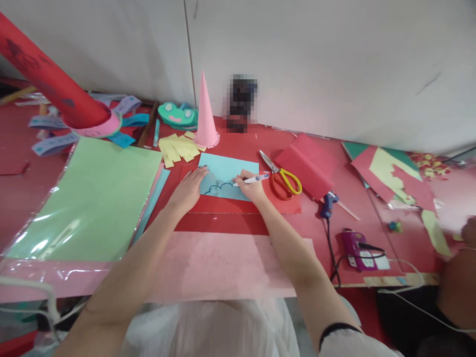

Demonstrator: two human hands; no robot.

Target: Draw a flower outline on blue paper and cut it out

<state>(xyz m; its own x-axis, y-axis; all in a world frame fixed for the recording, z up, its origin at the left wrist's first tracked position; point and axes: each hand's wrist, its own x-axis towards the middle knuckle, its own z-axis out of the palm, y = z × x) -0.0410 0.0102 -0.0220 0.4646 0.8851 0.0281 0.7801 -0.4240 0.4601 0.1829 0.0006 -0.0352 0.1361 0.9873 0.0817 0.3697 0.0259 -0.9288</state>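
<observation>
A light blue sheet of paper (232, 166) lies on red paper in front of me, with a dark wavy, cloud-like line drawn along its lower part. My right hand (250, 185) is closed around a white marker (260, 178), whose tip is at the right end of that line. Flat on the left edge of the blue sheet rests my left hand (191, 188), fingers stretched out and holding nothing. Just right of the sheet are scissors (278, 173) with one yellow and one red handle. Behind it stands a pink paper cone (206, 119) beside yellow paper strips (178, 149).
Plastic-wrapped green paper (89, 203) lies at left, below a red tube (55, 74). To the right are folded red paper (308, 166), a glue gun (328, 204) with its cable, a purple power adapter (357, 250) and paper scraps (394, 173). Another person's arm (459, 287) shows at far right.
</observation>
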